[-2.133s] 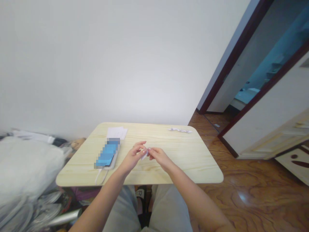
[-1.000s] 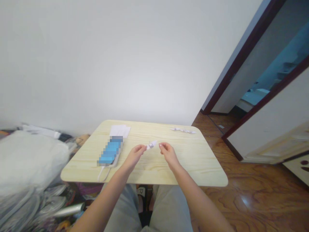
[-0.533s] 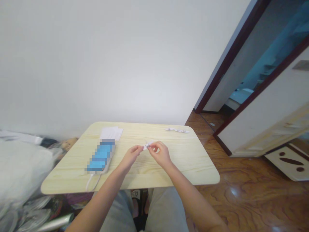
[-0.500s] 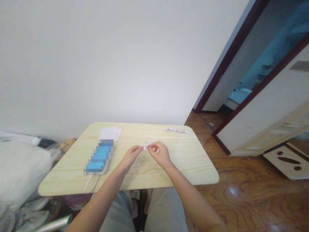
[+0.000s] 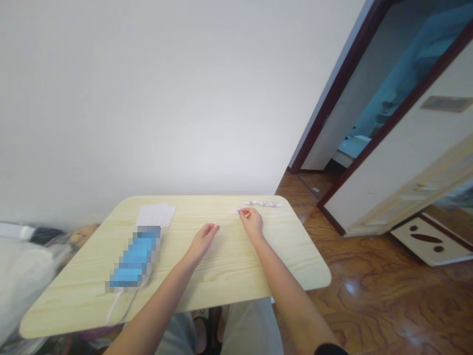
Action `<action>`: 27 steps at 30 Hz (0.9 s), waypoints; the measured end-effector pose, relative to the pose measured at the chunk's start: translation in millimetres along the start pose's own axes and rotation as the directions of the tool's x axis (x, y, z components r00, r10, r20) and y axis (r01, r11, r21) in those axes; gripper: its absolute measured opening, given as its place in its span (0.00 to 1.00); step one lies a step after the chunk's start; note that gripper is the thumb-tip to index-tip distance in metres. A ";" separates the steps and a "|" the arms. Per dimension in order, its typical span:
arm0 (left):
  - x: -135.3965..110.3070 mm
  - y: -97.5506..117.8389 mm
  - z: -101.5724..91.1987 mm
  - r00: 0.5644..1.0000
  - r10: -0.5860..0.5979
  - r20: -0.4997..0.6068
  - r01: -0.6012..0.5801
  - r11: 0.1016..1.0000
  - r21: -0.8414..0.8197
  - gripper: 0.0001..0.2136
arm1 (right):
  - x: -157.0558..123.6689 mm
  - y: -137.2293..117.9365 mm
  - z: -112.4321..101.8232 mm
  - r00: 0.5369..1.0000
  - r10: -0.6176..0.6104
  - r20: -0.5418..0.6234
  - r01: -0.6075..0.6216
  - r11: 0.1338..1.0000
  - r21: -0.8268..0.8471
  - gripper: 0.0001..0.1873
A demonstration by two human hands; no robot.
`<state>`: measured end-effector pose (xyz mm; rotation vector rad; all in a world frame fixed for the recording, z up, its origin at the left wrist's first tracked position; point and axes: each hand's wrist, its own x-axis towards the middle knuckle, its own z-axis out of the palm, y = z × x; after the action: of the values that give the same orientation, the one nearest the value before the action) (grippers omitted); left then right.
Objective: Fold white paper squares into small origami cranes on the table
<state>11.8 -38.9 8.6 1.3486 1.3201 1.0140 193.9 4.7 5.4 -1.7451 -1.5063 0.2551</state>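
My right hand [image 5: 252, 223] pinches a small white folded paper figure [image 5: 234, 211] between thumb and fingertips, over the back right part of the table. The figure has pointed ends and looks like a paper crane, though its details are blurred. Just behind it lies a row of similar white folded paper figures [image 5: 263, 203], near the table's back edge. My left hand [image 5: 204, 239] hovers over the middle of the table, apart from the right one. Its thumb and fingers are closed together, with nothing visible in them.
White paper sheets [image 5: 155, 215] lie at the table's back left. In front of them is a phone-like device with a blurred screen [image 5: 135, 259] and a white cable [image 5: 113, 308]. The pale wooden table [image 5: 229, 276] meets a white wall. A white bag [image 5: 22, 281] sits to the left.
My left hand has let go of the folded paper figure. My right hand has carried it away toward the row at the back right. The view has shifted slightly.
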 end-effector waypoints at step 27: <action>40.1 4.3 -103.1 0.982 0.181 -0.057 -0.160 0.952 0.263 0.13 | 16.3 7.4 25.2 0.995 -0.098 -0.007 0.098 0.995 0.026 0.15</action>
<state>-85.2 9.5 30.5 1.6559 1.4530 1.0487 188.2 30.4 -10.8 -1.6444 -1.5728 0.2179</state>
